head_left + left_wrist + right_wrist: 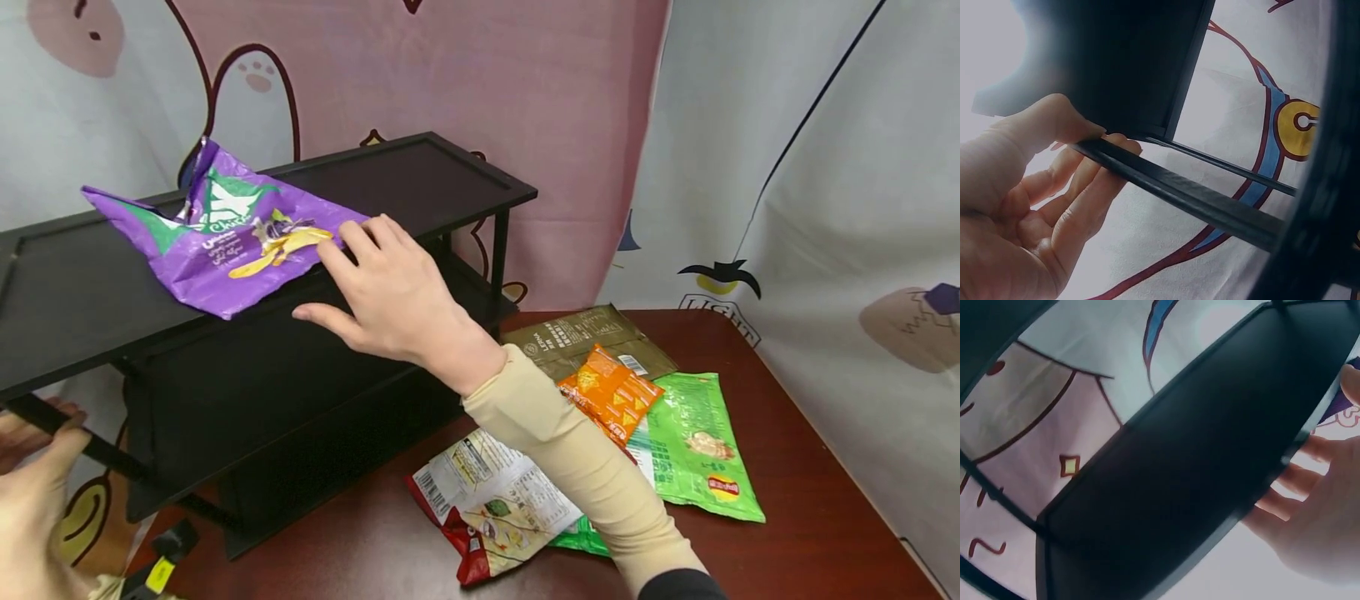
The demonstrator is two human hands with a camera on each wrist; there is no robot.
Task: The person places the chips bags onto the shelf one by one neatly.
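A purple chip bag (240,242) lies, crumpled at one end, on the top board of a black two-tier shelf (405,179), its near edge overhanging the front. My right hand (393,292) touches the bag's right end with extended fingers, the thumb held apart below. Seen from beneath in the right wrist view, those fingers reach to the shelf's edge, and only a sliver of purple shows beside the thumb. My left hand (33,492) is at the shelf's left end. The left wrist view shows thumb and fingers pinching a shelf post (1179,194).
On the brown table (352,550), right of the shelf, several snack bags overlap: a brown one (562,337), an orange one (611,396), a green one (708,450) and a white-and-red one (495,500). Printed curtains (465,75) hang behind the shelf and along the right.
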